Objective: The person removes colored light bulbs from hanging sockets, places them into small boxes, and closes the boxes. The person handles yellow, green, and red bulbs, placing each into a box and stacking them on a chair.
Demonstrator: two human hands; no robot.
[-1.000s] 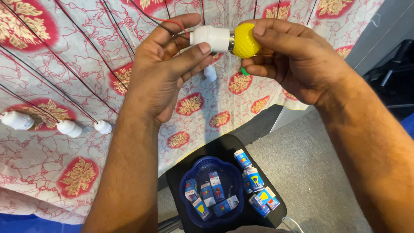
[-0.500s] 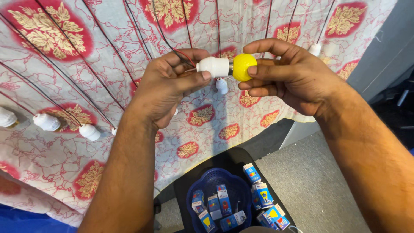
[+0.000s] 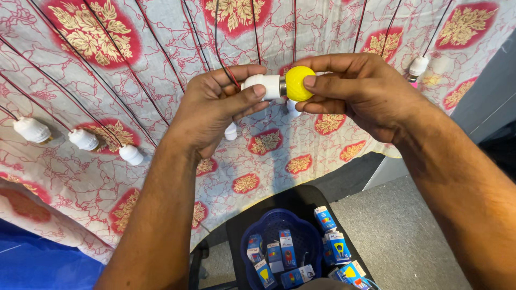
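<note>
With the left hand (image 3: pixel 215 110) gripping the white socket (image 3: pixel 262 86) and the right hand (image 3: pixel 360 91) pinching the yellow bulb (image 3: pixel 299 83) against its mouth, a skewed twist could jam the thread, or the bulb could slip toward the blue basket (image 3: pixel 279 225) below.

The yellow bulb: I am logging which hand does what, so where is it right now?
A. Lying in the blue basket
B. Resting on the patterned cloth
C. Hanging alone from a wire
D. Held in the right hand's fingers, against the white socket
D: the right hand pinches the yellow bulb against the white socket gripped by the left hand.
</note>
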